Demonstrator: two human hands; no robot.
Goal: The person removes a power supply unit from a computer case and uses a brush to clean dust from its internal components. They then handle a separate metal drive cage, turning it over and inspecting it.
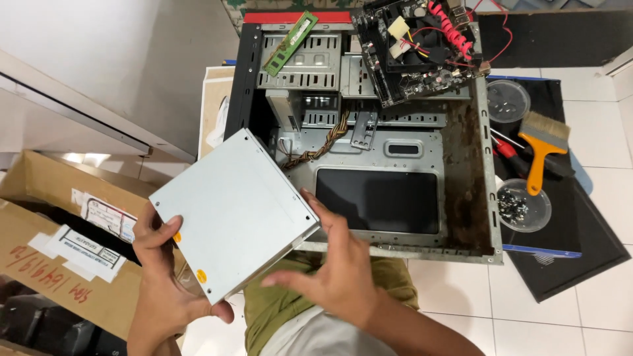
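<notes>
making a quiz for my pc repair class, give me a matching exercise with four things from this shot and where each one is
Things:
1. optical drive
2. memory stick
3. motherboard
4. paintbrush

Places:
A. on the black mat right of the computer case
B. lying on the drive cage at the case's top left
C. held between the left hand and the right hand
D. propped on the case's top right corner, red cables on it

Pairs: 1-C, 2-B, 3-D, 4-A

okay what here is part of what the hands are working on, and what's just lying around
In hand:
left hand
right hand
grey metal drive
open computer case

Lying about:
motherboard
memory stick
orange-handled brush
two screw dishes
cardboard box
</notes>
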